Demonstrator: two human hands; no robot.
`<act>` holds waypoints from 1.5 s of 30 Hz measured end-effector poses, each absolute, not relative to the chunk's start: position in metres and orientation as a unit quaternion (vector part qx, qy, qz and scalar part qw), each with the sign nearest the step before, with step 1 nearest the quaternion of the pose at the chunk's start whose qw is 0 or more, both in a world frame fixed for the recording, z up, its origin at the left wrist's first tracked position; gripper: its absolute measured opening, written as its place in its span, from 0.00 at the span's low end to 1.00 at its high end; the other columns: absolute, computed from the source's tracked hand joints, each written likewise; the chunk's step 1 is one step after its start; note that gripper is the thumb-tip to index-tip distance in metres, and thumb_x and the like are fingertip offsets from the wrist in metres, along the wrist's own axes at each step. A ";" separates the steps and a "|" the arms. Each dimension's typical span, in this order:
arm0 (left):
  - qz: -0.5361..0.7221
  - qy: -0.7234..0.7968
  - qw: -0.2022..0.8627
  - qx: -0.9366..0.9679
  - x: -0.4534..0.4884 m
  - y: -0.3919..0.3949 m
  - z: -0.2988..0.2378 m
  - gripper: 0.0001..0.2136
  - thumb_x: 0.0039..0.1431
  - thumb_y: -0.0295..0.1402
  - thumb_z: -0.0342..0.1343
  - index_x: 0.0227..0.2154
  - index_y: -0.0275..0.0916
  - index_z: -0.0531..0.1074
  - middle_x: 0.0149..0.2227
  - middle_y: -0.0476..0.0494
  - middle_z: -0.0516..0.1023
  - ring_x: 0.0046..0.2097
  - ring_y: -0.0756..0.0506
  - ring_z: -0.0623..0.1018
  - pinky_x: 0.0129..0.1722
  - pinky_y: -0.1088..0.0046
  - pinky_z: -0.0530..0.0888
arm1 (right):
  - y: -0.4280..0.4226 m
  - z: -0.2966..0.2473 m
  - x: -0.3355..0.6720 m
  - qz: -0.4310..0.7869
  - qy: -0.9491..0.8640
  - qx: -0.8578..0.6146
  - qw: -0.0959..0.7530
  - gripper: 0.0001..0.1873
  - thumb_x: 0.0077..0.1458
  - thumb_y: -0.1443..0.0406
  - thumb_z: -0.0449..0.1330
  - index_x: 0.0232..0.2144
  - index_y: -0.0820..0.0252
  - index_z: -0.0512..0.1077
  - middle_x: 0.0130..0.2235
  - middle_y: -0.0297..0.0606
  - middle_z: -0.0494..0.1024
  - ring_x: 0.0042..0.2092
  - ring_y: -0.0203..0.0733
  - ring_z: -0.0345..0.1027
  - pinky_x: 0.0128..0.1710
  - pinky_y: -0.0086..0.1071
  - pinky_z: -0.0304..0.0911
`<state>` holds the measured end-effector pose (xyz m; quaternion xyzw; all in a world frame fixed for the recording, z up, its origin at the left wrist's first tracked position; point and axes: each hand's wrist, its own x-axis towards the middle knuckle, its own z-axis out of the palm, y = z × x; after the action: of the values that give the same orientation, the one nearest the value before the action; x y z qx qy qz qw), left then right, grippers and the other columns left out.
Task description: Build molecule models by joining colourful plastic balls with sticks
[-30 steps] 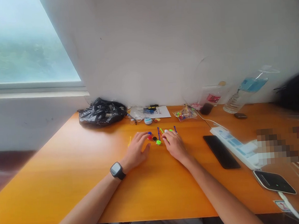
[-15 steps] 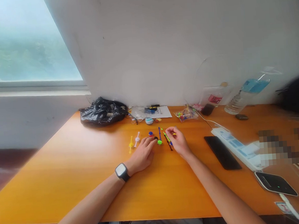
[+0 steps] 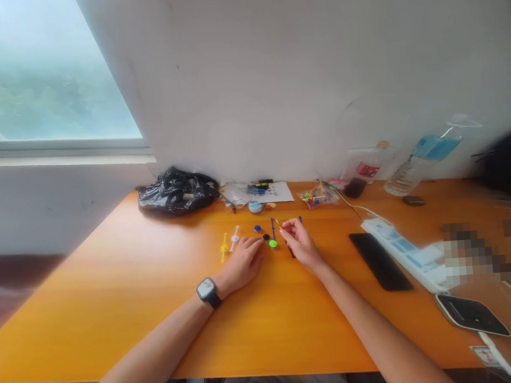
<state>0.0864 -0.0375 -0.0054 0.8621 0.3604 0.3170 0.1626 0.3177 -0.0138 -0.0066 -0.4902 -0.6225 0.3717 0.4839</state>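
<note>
My right hand (image 3: 302,245) pinches a thin green plastic stick (image 3: 278,222) between thumb and fingers, a little above the table. Under this hand a black stick (image 3: 292,252) lies mostly hidden. My left hand (image 3: 244,262) rests on the tabletop with its fingers stretched out, their tips close to a small black disc (image 3: 266,237) and a bright green disc (image 3: 273,244). Beyond them lie a blue disc (image 3: 257,229) and a blue stick (image 3: 272,228). To the left are a yellow stick with a disc (image 3: 224,248) and a white one (image 3: 235,238).
A black plastic bag (image 3: 177,191), a paper sheet (image 3: 284,191), a round tin (image 3: 255,206) and a bag of small coloured parts (image 3: 318,196) line the wall. On the right are a phone (image 3: 380,261), a power strip (image 3: 400,251) and a large bottle (image 3: 411,166).
My right hand has shifted slightly and turned with the green stick, covering more of the black stick. The fingers of my left hand have drawn slightly back from the discs.
</note>
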 end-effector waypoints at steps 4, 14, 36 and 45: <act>0.324 0.365 0.191 0.852 0.087 -0.036 -0.001 0.09 0.69 0.26 0.53 0.44 0.41 0.77 0.43 0.41 0.80 0.46 0.41 0.78 0.53 0.57 0.76 | -0.017 0.000 0.314 0.389 -0.599 -0.477 0.511 0.18 0.62 0.49 0.63 0.40 0.55 0.68 0.38 0.36 0.75 0.38 0.41 0.70 0.38 0.33 0.65; 0.452 0.367 0.347 0.736 0.090 -0.035 -0.003 0.06 0.63 0.31 0.63 0.41 0.37 0.80 0.45 0.37 0.82 0.43 0.44 0.84 0.48 0.63 0.82 | -0.029 0.011 0.309 0.441 -0.649 -0.416 0.460 0.13 0.65 0.53 0.62 0.43 0.54 0.76 0.44 0.38 0.78 0.46 0.45 0.73 0.49 0.38 0.69; 0.420 0.353 0.475 0.688 0.091 -0.041 0.020 0.16 0.65 0.44 0.62 0.45 0.37 0.83 0.46 0.35 0.86 0.47 0.37 0.84 0.51 0.57 0.81 | -0.039 0.006 0.297 0.430 -0.686 -0.411 0.419 0.08 0.64 0.58 0.63 0.38 0.56 0.72 0.37 0.35 0.76 0.39 0.42 0.71 0.42 0.36 0.66; 0.378 0.362 0.460 0.717 0.091 -0.043 0.028 0.16 0.68 0.45 0.60 0.46 0.39 0.84 0.48 0.37 0.86 0.48 0.38 0.84 0.51 0.59 0.80 | -0.037 0.006 0.299 0.423 -0.699 -0.417 0.399 0.11 0.65 0.56 0.62 0.37 0.56 0.73 0.38 0.35 0.78 0.40 0.42 0.72 0.43 0.35 0.66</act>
<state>0.0913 -0.0430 0.0283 0.7172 0.3617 0.3780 0.4603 0.2994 -0.0373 0.0056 -0.4166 -0.6988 0.4225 0.3995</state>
